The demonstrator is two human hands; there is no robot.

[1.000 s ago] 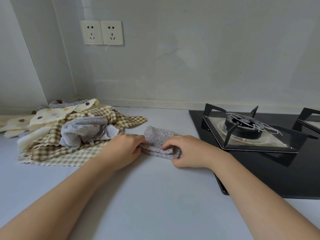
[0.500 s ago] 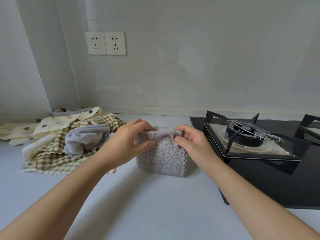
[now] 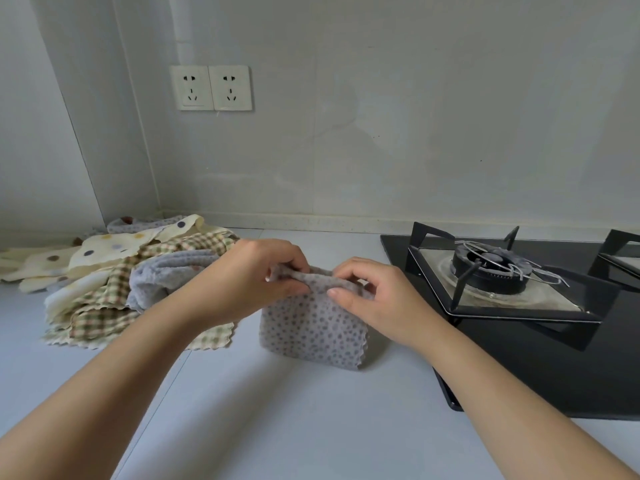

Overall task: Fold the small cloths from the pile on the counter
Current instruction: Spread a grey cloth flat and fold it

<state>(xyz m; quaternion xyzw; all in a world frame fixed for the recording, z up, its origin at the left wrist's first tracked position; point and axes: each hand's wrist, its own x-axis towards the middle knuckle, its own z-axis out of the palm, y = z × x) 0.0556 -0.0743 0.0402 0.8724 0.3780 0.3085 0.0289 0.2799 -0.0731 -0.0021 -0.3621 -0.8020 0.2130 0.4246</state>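
Note:
A small grey cloth with dark dots (image 3: 313, 329) hangs doubled over in the middle of the pale counter (image 3: 277, 420), its scalloped lower edge touching the surface. My left hand (image 3: 249, 275) pinches its top fold at the left end and my right hand (image 3: 372, 294) pinches the same fold at the right end, the two hands close together. To the left lies the pile of cloths (image 3: 114, 278): checked, cream with coloured spots, and a crumpled grey one on top.
A black gas hob (image 3: 519, 327) with a burner and metal pan supports takes up the counter's right side, its edge just right of the held cloth. Two wall sockets (image 3: 211, 87) sit on the back wall. The wall corner stands behind the pile.
The grey dotted cloth lay bunched on the counter under both hands a second ago; both hands have lifted it by its top fold so it now hangs down. My view has tilted up.

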